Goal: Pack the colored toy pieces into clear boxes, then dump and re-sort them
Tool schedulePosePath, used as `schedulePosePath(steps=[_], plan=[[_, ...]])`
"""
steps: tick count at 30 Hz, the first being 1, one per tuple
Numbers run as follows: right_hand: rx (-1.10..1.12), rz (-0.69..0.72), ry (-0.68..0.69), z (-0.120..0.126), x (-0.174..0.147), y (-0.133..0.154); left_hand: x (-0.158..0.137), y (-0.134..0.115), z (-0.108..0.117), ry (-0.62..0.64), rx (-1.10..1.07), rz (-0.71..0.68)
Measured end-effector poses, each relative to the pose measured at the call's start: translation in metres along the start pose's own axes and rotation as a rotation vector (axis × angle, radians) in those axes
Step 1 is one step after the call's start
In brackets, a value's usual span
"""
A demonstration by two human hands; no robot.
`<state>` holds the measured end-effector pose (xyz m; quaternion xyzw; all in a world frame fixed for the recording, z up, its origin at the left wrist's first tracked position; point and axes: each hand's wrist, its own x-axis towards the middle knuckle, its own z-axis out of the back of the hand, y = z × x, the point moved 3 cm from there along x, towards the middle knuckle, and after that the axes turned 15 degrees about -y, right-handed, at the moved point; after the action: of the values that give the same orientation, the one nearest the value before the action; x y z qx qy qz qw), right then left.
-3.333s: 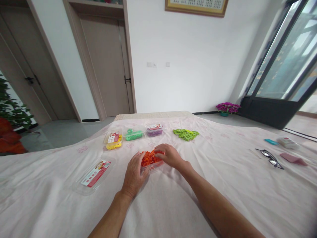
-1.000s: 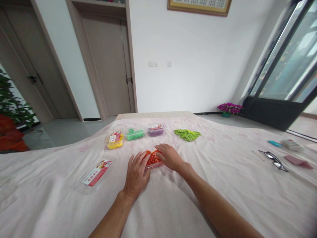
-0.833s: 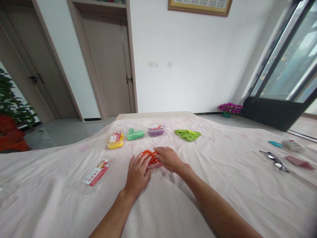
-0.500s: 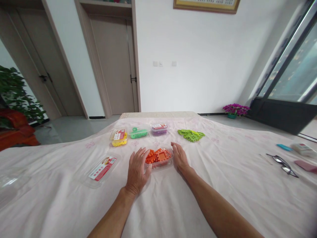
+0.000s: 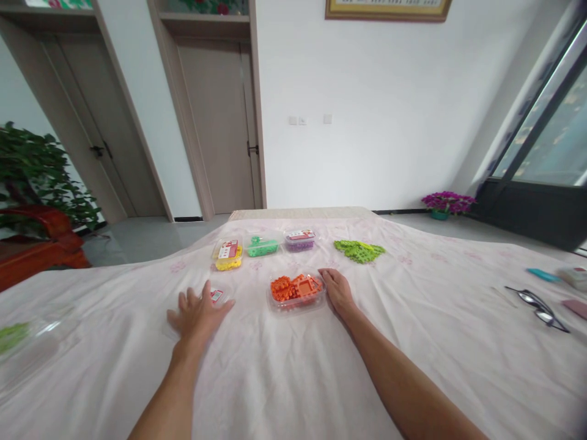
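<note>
A clear plastic box [image 5: 293,305] of orange plastic pieces [image 5: 302,287] stands uncovered in front of me. My right hand [image 5: 337,289] rests against its right side, fingers stretched along the wall and not wrapped round it. Off to the left, my left hand [image 5: 198,315] spreads its fingers over a clear lid with a red and white label [image 5: 216,296]. Most of that lid is hidden under the hand; whether the fingers touch it I cannot tell.
Behind stand boxes of yellow pieces [image 5: 228,254], green pieces [image 5: 263,245] and purple pieces [image 5: 299,240]. A light-green pile [image 5: 359,250] lies to their right. Eyeglasses [image 5: 536,307] lie far right; a clear container [image 5: 41,339] sits far left.
My left hand has left the orange box and moved left over the labelled lid. My right hand stays at the box's right side. The view has shifted slightly left.
</note>
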<state>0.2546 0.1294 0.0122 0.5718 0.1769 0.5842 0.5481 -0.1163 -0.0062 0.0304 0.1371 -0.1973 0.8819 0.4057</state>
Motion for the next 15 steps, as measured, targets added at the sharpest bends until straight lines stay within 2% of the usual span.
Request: schedulePosePath(steps=[3,9,12,15], plan=[[-0.016,0.013,0.011,0.001,-0.001,0.004,0.011,0.017,-0.004,0.107,0.058,0.018],[0.004,-0.024,0.034,0.004,-0.002,0.009,0.015,0.013,0.005,0.116,0.083,0.004],[0.015,-0.034,0.035,0.005,-0.003,0.011,0.016,0.01,0.006,0.097,0.027,0.027],[0.03,-0.034,0.036,0.005,-0.004,0.012,0.018,0.004,0.005,0.122,-0.124,0.017]])
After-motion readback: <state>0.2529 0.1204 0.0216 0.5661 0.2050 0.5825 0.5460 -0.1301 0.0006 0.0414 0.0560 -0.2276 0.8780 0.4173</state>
